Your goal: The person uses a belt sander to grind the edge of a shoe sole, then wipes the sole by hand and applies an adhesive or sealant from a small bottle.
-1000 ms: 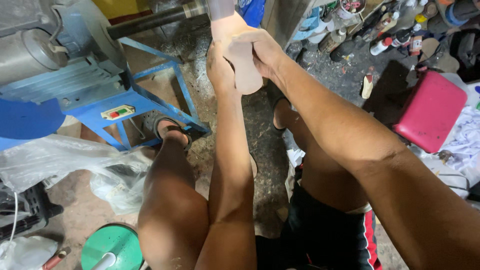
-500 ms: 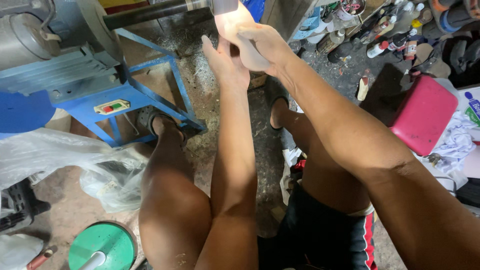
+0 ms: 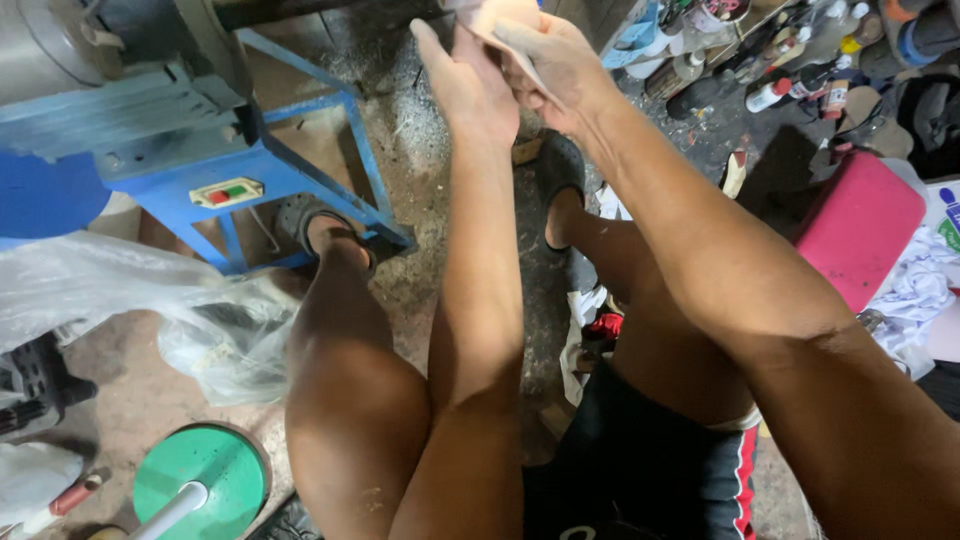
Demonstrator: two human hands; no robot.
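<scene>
Both my arms stretch forward to the top of the view. My left hand (image 3: pixel 470 85) and my right hand (image 3: pixel 560 65) together grip a flat, pale tan sole-shaped piece (image 3: pixel 495 22), held up against a dark horizontal shaft (image 3: pixel 300 10) at the top edge. Most of the piece is cut off by the frame or hidden behind my fingers. I sit with bare knees apart, feet in dark sandals on the dusty floor.
A blue metal machine stand (image 3: pixel 250 170) with a red and green switch box (image 3: pixel 228 191) is at left. Clear plastic bags (image 3: pixel 130 300) and a green round lid (image 3: pixel 200 475) lie lower left. A pink stool (image 3: pixel 860 230) and several bottles (image 3: pixel 770 90) are at right.
My hands and the tan piece have risen toward the top of the view, close to the shaft. The view has tilted down a little.
</scene>
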